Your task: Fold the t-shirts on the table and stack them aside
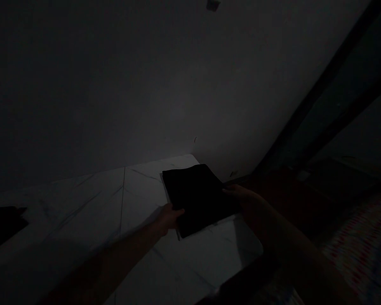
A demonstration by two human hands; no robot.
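Observation:
A folded black cloth [193, 199] lies flat on a white, grey-veined surface [82, 212], and the dim light hides its details. My left hand [169, 219] grips its near left edge. My right hand [241, 197] is on its right edge, with the fingers reaching over the cloth. A thin pale layer [222, 222] shows beneath the cloth's near side, though I cannot tell what it is.
A dark object [3, 224] lies at the left edge of the white surface. A plain wall [178, 84] rises behind it. Dark brown furniture [282, 186] stands to the right, with patterned fabric [362, 250] at lower right.

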